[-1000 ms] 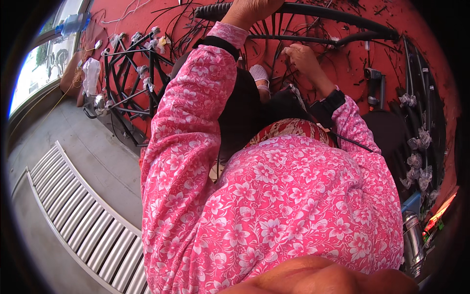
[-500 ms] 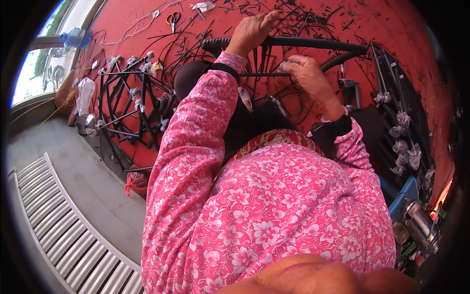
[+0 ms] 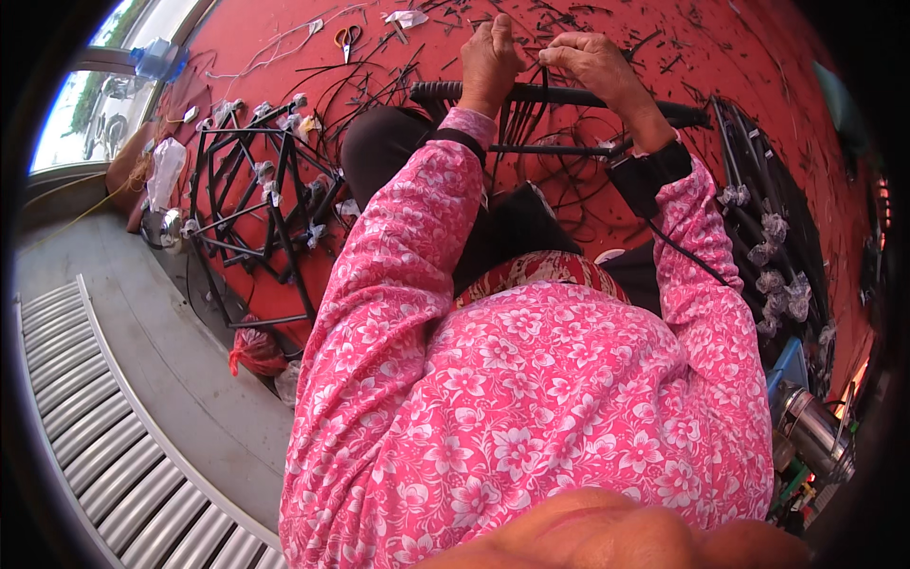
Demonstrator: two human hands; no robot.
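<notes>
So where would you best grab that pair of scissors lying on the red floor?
By the orange handle loops of the scissors, coming from above. They lie flat and alone on the red floor, clear of the black wires, so the loops are free for fingers.

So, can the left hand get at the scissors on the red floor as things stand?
Probably not at once. The left hand is closed around the black bar, and the scissors lie apart to its left among loose black cables. Nothing covers them, so releasing the bar would likely free the way.
</notes>
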